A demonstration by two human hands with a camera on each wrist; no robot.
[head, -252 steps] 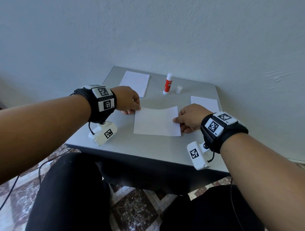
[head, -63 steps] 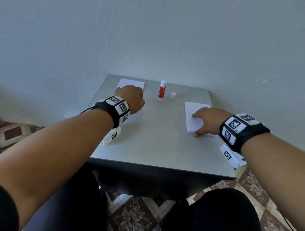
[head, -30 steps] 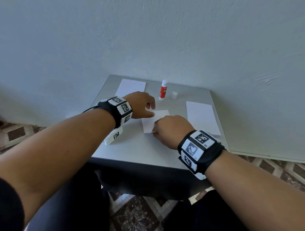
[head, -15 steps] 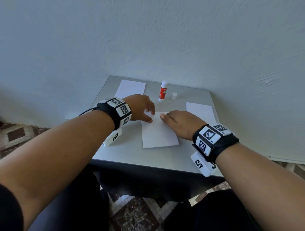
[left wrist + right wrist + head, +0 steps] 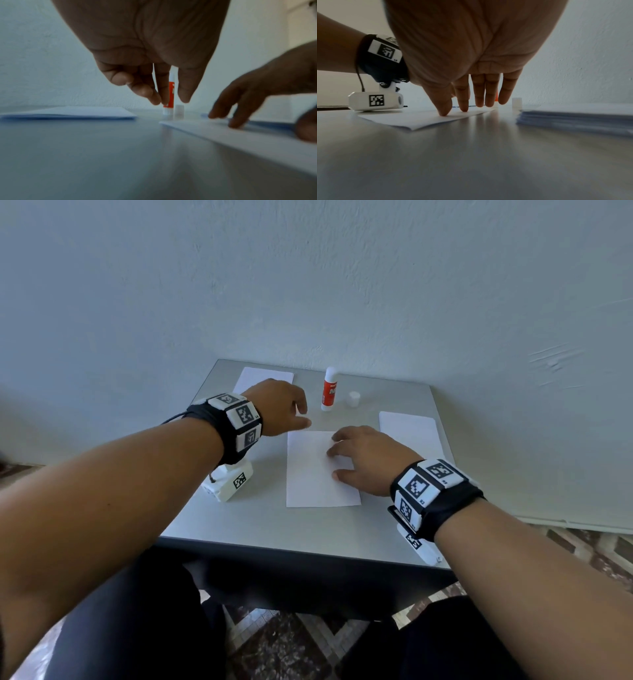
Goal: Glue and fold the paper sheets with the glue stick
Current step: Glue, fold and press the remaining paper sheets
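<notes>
A white paper sheet (image 5: 313,474) lies flat in the middle of the grey table (image 5: 267,522). My right hand (image 5: 363,460) rests on its right half, fingers straight and pressing down (image 5: 462,106). My left hand (image 5: 284,409) hovers above the table just left of the sheet's far corner, fingers loose and holding nothing (image 5: 154,88). The red and white glue stick (image 5: 329,389) stands upright and uncapped near the far edge, a little beyond the left hand. Its white cap (image 5: 353,399) stands beside it on the right.
A stack of white sheets (image 5: 409,429) lies at the right of the table, seen thick in the right wrist view (image 5: 573,116). Another paper pile (image 5: 263,378) lies at the far left, partly behind my left hand. A pale wall rises right behind the table.
My left hand has lifted off the sheet's far left corner and moved towards the glue stick. My right hand has slid back along the sheet and now presses its right half.
</notes>
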